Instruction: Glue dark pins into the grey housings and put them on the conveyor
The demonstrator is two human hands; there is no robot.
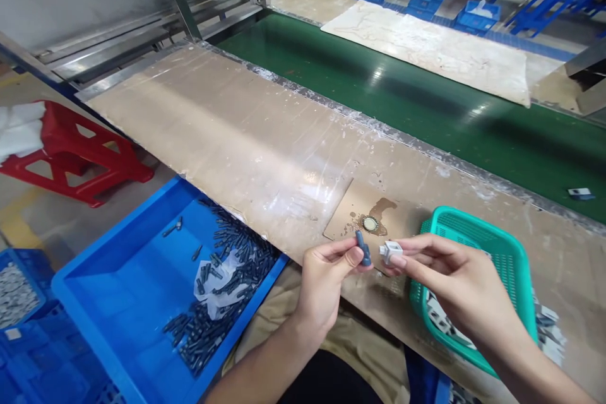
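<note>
While the left hand (318,284) pinches a dark part (362,250) and the right hand (457,268) a white block (392,253), slightly apart at lower centre above the desk (222,120), a light, even grip should keep both aligned.

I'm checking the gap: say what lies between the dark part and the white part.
Nothing lies between the dark part and white part; the head view shows a bare gap.
</note>
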